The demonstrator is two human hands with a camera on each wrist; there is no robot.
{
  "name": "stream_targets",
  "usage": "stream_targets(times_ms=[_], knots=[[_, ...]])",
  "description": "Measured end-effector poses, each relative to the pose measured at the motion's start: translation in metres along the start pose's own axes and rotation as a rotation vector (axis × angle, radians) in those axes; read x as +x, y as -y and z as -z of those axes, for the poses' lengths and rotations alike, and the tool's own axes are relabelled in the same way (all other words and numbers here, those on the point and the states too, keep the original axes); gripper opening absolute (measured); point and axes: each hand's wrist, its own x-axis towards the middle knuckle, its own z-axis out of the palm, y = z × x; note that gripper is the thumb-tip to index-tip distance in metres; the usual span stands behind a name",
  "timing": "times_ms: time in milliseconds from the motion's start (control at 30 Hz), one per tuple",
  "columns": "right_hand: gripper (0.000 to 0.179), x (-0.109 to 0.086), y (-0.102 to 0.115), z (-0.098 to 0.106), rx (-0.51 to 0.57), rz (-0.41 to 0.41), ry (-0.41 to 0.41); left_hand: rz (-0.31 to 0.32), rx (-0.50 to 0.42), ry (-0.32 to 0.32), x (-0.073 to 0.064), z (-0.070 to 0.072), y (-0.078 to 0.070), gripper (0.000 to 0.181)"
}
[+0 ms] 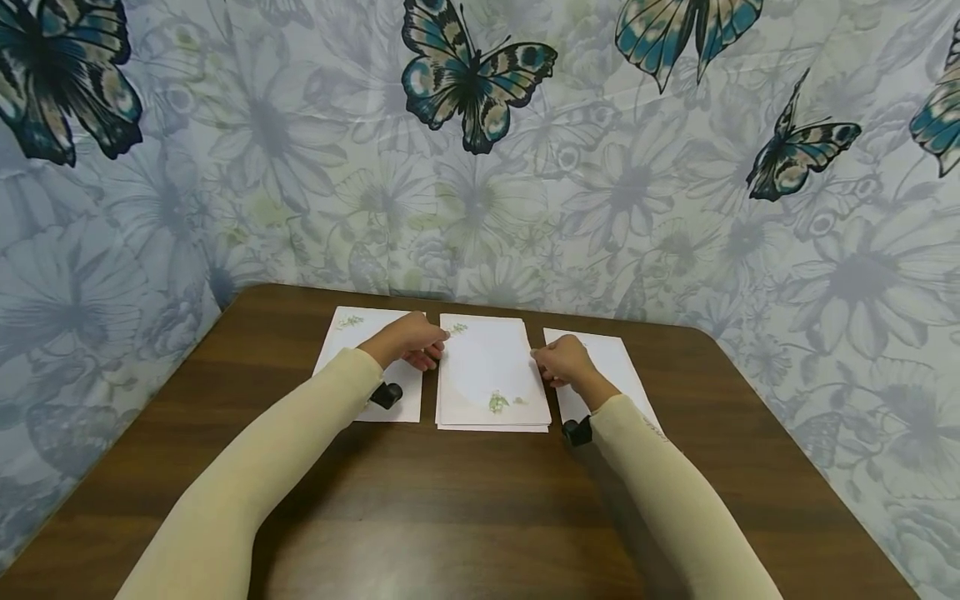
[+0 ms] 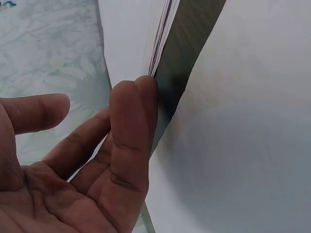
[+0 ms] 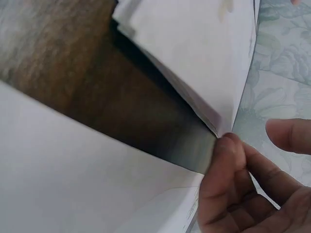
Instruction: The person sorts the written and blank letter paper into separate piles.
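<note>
Both left hand (image 1: 408, 338) and right hand (image 1: 567, 363), grip unclenched, fingertips against opposite edges of a green-sprigged paper stack (image 1: 489, 362).

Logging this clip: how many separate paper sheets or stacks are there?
3: the left paper, partly hidden by the left hand; the middle stack, between both hands; the right paper, partly hidden by the right hand. More sheets may lie underneath.

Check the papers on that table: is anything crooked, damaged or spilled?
Slightly: the middle paper stack isn't squared. Along its near edge, the paper underneath pokes out past the top sheet, leaving the edges uneven. I see no tears or spills.
</note>
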Motion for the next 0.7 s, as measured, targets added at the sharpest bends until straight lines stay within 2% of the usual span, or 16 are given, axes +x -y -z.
stream_targets(times_ms=[167,367,533,700], knots=[[0.029,0.0011,0.0013,0.0017,0.115,0.016,-0.048,0.006,-0.004,-0.005,0.0018,0.0001,0.0000,0.041],[0.035,0.0012,0.0012,0.0009,0.245,-0.038,-0.008,0.007,-0.039,-0.017,0.0047,-0.0017,0.0030,0.040],[0.034,0.0015,-0.0012,0.0005,0.294,-0.058,0.032,0.005,-0.078,-0.023,0.0065,-0.0028,0.0061,0.039],[0.031,0.0027,-0.0027,0.0030,0.328,-0.048,0.031,0.004,-0.098,-0.045,0.0051,-0.0020,0.0063,0.036]])
